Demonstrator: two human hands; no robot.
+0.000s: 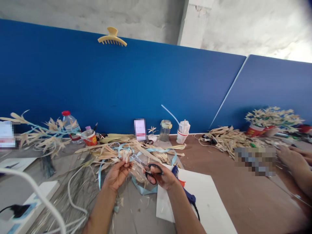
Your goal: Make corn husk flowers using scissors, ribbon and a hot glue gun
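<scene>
Pale husk piece (pixel 126 156), papery and bunched, is pinched upright in the fingertips of the left hand (pixel 120 174), just above the near edge of a heap of dried husk strips (pixel 107 154) on the tabletop (pixel 226 172). The right hand (pixel 167 177) grips black-handled scissors (pixel 156 165), its fingers around the handle loops and the blades aimed toward the left hand; whether the blades are parted is too blurred to tell. Light-blue ribbon (pixel 145 190) winds through the heap and loops below the scissors.

Under and beside the right forearm lies a white sheet (pixel 207 198), bearing a dark-blue glue gun (pixel 190 196), partly hidden by that arm. Behind the heap, along a blue partition (pixel 146 81), stand a phone (pixel 139 130) with its screen blurred, a clear lidded jar (pixel 165 131) and a paper cup (pixel 181 137) stuffed with white material. To the left are a red-capped bottle (pixel 71 128), a red cup (pixel 90 139) holding pens, a spray of husk flowers (pixel 55 128) and, nearer, a white power strip (pixel 40 198) with a black plug in it. A yellow claw clip (pixel 112 38) sits on the partition's top edge. At far right, another person's hands (pixel 294 161) are near a second husk pile (pixel 225 138).
</scene>
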